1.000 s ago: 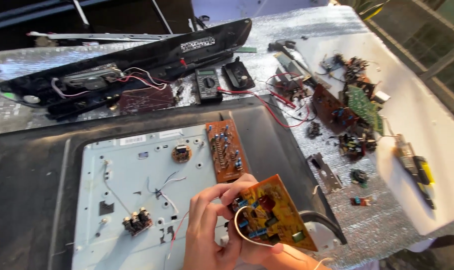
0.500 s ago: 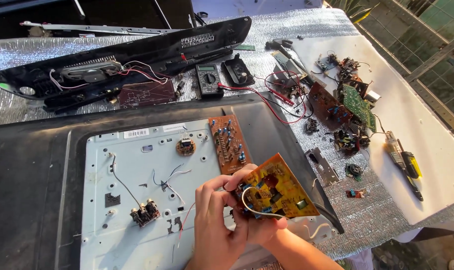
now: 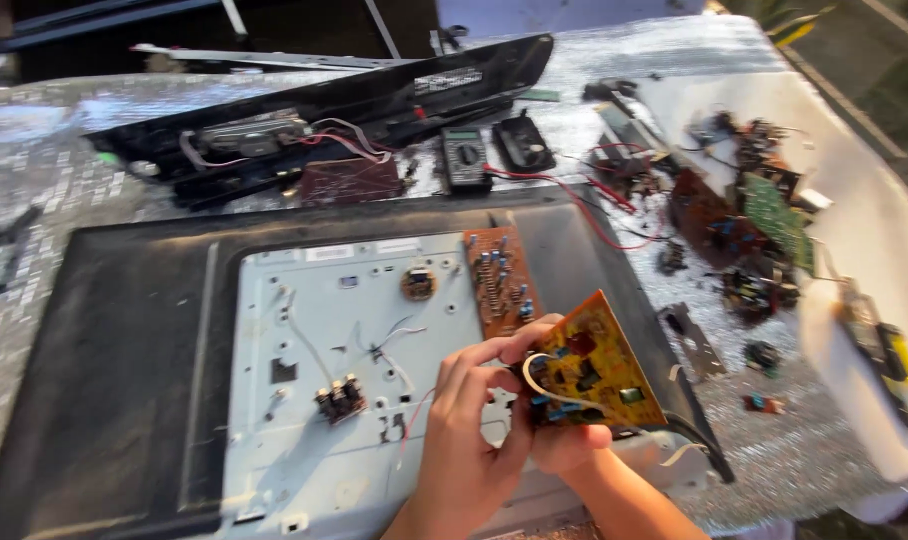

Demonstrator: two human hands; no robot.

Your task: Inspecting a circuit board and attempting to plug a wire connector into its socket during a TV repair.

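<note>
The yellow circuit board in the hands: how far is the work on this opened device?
Done: the yellow circuit board is lifted off the metal back plate. In hand: left hand and right hand hold it, wires attached. Left: the brown board sits on the plate.

Yellow circuit board (image 3: 596, 365) now sits a little higher and more to the right over the grey metal chassis plate (image 3: 324, 400) than a second ago; its upper corner has tipped up toward the brown circuit board (image 3: 501, 280), close to it but apart. Left hand (image 3: 464, 440) has slid in closer, fingers now spread against the yellow board's left edge. Right hand (image 3: 564, 445) has rotated under the board, fingers curling up from below, the forearm entering from lower right. White wire (image 3: 534, 385) now loops across the board's face. Camera view has drifted: the chassis sits lower and more central in the head view.
</note>
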